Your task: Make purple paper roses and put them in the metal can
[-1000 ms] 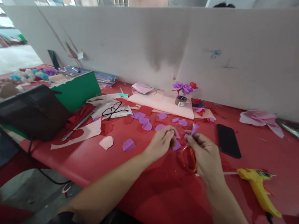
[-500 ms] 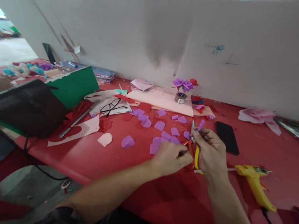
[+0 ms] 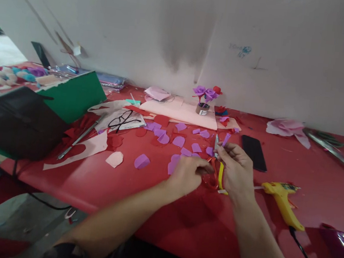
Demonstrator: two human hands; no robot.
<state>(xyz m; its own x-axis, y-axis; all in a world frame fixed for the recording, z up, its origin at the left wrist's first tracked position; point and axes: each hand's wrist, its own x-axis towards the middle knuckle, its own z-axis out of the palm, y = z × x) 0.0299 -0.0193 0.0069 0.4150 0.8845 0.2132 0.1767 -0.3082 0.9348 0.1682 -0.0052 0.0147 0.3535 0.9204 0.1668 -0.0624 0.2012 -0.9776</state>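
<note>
My right hand (image 3: 237,169) is closed around a small purple paper piece (image 3: 226,139) and the blades of a pair of scissors (image 3: 213,173) with red and yellow handles. My left hand (image 3: 187,174) is curled and its fingers touch the red scissor handle. Both hands hover over the red table (image 3: 140,191). Several purple paper petals (image 3: 177,140) lie scattered just beyond my hands, with one folded petal (image 3: 142,161) off to the left.
A yellow glue gun (image 3: 282,197) lies to the right, its cable trailing toward me. A black phone (image 3: 253,152), glasses (image 3: 123,120), a pot of purple paper roses (image 3: 205,97), a green sheet (image 3: 73,95), a black case (image 3: 14,121) and paper scraps surround the work area. A white partition (image 3: 290,68) backs the table.
My left hand has left the purple petals and come back to the scissor handle. My right hand now holds the scissors upright along with the purple piece. The view has shifted left.
</note>
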